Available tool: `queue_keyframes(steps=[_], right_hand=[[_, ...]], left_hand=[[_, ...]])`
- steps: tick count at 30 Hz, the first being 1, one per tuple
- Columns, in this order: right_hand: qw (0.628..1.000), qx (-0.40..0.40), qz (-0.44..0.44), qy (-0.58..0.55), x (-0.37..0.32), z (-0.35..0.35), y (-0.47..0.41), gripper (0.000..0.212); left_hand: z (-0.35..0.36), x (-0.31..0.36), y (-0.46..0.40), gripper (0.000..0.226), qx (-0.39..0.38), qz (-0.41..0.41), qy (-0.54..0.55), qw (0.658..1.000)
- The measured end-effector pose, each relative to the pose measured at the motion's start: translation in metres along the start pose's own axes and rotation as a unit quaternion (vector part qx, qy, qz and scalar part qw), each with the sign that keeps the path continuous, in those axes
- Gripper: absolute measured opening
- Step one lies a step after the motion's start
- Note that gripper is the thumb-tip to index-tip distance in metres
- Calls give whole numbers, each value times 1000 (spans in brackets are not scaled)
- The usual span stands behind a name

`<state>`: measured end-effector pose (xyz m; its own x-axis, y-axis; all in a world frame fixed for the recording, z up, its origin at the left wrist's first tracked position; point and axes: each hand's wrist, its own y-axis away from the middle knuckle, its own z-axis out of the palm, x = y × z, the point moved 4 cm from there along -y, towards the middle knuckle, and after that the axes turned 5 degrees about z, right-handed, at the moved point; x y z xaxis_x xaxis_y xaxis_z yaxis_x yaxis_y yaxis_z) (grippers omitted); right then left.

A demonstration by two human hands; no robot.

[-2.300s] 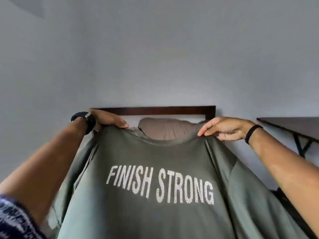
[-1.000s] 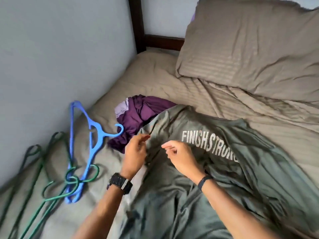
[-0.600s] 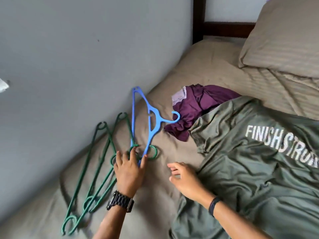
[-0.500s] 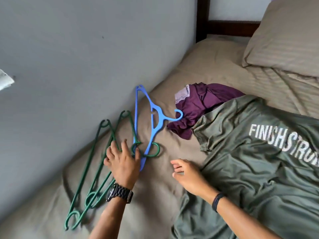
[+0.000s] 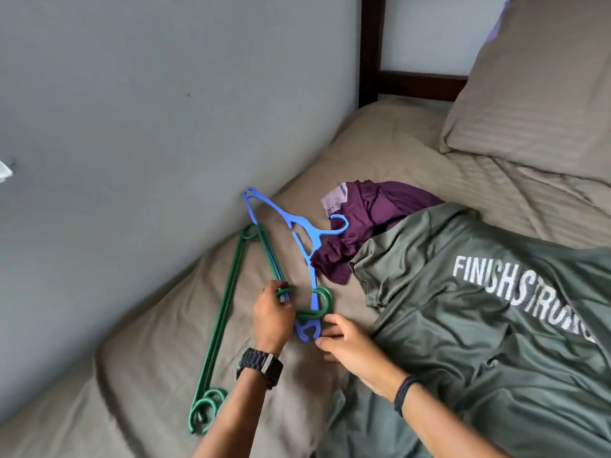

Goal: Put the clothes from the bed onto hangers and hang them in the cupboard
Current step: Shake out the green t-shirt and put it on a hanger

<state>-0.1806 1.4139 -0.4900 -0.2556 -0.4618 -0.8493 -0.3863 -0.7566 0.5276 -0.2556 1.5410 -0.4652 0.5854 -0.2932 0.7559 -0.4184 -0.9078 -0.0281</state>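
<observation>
Left hand: my fingers are curled around the hook of a green hanger.
Right hand: loose, holding nothing, fingertips just beside the blue hanger.
Grey shirt: flat on the bed, at 3 o'clock from my hands.
Risk: the hooks are interlocked (green through blue), so pulling may drag the whole bunch.
Purple garment: touches the blue hook, may catch.

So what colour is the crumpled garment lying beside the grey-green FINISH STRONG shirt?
Dark purple garment, with a paler lilac patch, seen clearly in the head view.
</observation>
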Motion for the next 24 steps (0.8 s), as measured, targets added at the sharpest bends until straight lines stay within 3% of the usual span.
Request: queue_keyframes(steps=[4, 8, 12, 16, 18, 20, 22, 24], right_hand=[[991, 5, 30, -128, -2, -13, 2, 39], [991, -3, 20, -132, -11, -23, 4, 27], [995, -14, 1, -98, -17, -20, 12, 28], [997, -6, -49, -52, -28, -19, 19, 24], [997, -13, -81, 4, -34, -17, 20, 26], [996, -7, -92, 12, -38, -19, 24, 14], [996, 17, -83, -22, -42, -30, 33, 16], [992, 83, -95, -16, -45, -54, 44, 25]], left_hand=[[12, 13, -2, 45, -1, -10, 78, 997], [4, 25, -12, 39, 16, 17, 86, 996], [-2, 42, -24, 28, -4, 28, 104, 994], [5, 65, -23, 23, -17, -9, 265, 964], [11, 85, -19, 23, -3, -31, 366, 930], [21, 104, -15, 25, 6, -44, 448, 893], [32, 119, -12, 22, -6, -36, 466, 884], [42, 132, -9, 15, -43, -6, 442, 896]])
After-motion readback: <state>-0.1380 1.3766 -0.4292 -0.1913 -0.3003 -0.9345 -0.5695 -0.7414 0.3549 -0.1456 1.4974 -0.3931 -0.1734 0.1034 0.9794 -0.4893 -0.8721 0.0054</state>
